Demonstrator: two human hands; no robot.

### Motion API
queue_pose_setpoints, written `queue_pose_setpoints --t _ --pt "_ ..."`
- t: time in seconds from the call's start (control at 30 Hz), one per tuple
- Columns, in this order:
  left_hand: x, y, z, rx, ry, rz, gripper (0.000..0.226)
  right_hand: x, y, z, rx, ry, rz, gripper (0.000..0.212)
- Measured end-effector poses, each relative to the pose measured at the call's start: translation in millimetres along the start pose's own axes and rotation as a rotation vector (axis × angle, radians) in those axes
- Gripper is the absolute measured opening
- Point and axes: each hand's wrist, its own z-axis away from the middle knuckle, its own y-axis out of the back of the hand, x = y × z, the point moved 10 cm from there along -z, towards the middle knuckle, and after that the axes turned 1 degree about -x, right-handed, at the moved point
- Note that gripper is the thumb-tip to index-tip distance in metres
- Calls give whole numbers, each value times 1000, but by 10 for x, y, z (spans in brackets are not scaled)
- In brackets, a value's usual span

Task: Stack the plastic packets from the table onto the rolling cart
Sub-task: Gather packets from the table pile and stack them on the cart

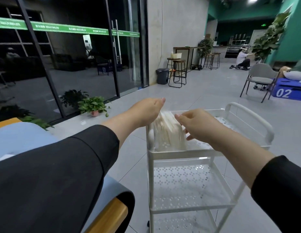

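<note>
A white rolling cart (250, 118) with perforated shelves stands in front of me. In the left end of its top tray sits a blurred, cream-coloured plastic packet (170, 132). My left hand (146, 111) hovers over the packet's left side with fingers straight, and I cannot tell whether it touches the packet. My right hand (195, 121) is at the packet's right side, fingers loosely bent against it and the thumb low by its edge. Whether either hand grips the packet is blurred.
A blue-covered table (20, 138) with a wooden edge lies at my left. Potted plants (93, 105) line the glass wall. Stools (178, 71), a grey bin (162, 75), a grey chair (260, 78) and a blue box (287, 89) stand further off. A person sits far back.
</note>
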Motion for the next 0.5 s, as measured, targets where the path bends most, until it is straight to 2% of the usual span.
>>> queue_pose_setpoints --t 0.17,0.3,0.5 --pt "20 -65 -101 -62 -10 -97 58 36 -103 36 -76 34 -195 27" --pt "15 -97 -173 -91 4 -209 59 29 -102 42 -60 84 -216 24" --pt "33 -109 -210 -59 -51 -255 55 97 -103 22 -18 83 -299 22"
